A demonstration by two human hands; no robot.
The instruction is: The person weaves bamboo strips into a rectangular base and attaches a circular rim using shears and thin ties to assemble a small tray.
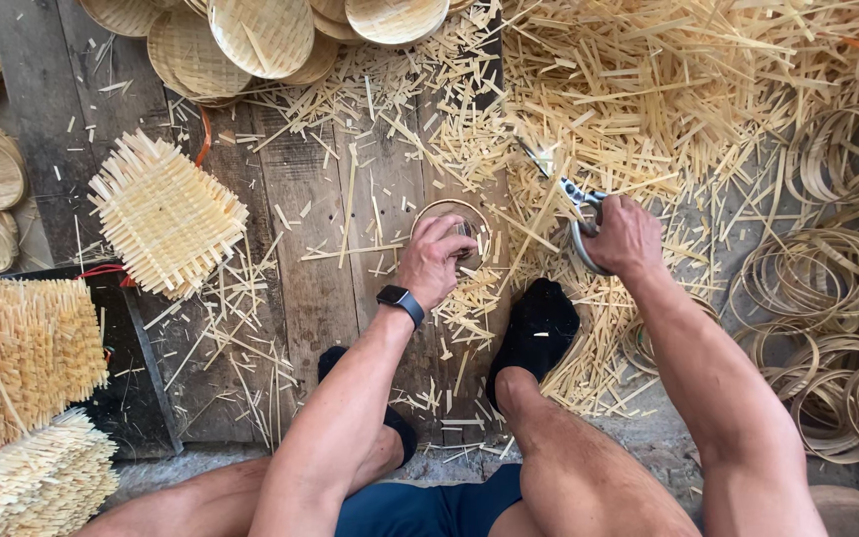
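Bare knees frame a seated worker whose left hand grips a small bamboo ring on the plank floor while the right hand closes around metal shears above scattered bamboo offcuts.

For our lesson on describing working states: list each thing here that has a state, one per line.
Left hand: grip closed on a small bamboo ring.
Right hand: grip closed on scissors.
Scissors: blades slightly open.
Woven square mat: untrimmed, lying flat.
Round woven trays: finished, stacked overlapping.
Bamboo hoops: loose, piled.
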